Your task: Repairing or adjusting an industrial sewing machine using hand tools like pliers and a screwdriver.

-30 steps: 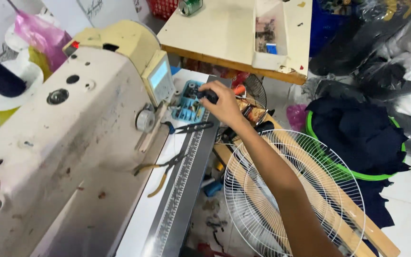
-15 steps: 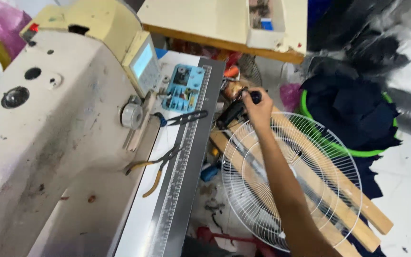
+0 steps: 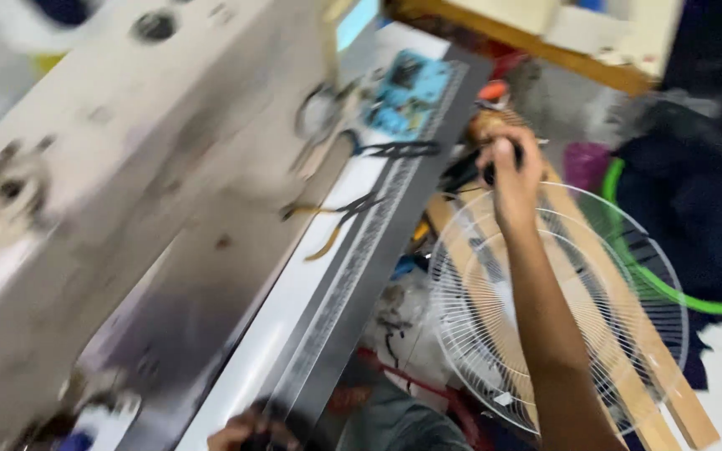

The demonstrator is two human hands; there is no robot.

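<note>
The right hand [image 3: 507,171] is reaching out past the edge of the big sewing machine table [image 3: 294,292] and its fingers are curling tight around a small dark-handled tool [image 3: 495,171]. The picture is blurry, so what kind of tool it is cannot be told. The tool is sitting in the hand just above the white wire fan guard [image 3: 557,309], which is lying flat over some long wooden slats [image 3: 628,334].

The left hand [image 3: 248,430] is peeking in at the bottom of the picture, by the near end of the table. Only the knuckles are showing, so I cannot tell if it is holding anything.

On the table, beside the big cream sewing machine [image 3: 127,167], two pairs of pliers [image 3: 344,213] are lying near the black ruler strip [image 3: 369,250]. A little blue tray [image 3: 407,92] is sitting further up (it looks full of small bits). Dark cloth [image 3: 695,209] is piling up on the floor to the right.

What could go wrong? The tool could be slipping from the hand and falling through the wires of the fan guard, because the hand is hanging right over it. The arm could also be bumping the pliers off the edge, since they are lying close to it.
</note>
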